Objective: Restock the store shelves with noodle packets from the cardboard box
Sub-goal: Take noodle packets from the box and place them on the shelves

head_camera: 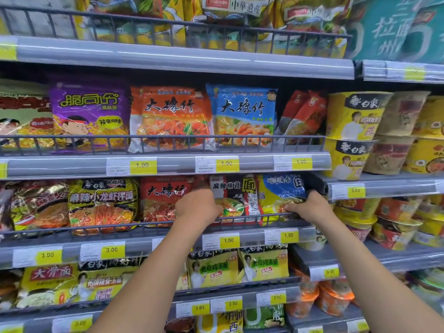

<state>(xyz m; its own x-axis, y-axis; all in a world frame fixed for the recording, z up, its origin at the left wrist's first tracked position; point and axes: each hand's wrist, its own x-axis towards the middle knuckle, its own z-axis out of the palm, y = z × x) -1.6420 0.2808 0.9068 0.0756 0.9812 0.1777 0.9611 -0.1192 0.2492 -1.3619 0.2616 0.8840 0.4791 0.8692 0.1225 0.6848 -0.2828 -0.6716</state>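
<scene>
Left hand (197, 207) fingers curled onto black-red noodle packet (234, 191). Right hand (310, 209) fingers clamped on yellow-blue packet (280, 193) at its 3 o'clock. Both packets sit in wire-railed shelf (139, 245) (upright, side by side). Farther, 12 o'clock: orange packet (171, 116), blue packet (243, 114).

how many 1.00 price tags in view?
3, along one shelf rail: left tag, middle tag, right tag. Cut-off yellow tag at frame's left edge is unreadable.

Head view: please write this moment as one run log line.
left hand: holds black noodle packet | right hand: holds yellow-blue noodle packet | place: behind shelf rail | box: not visible
</scene>
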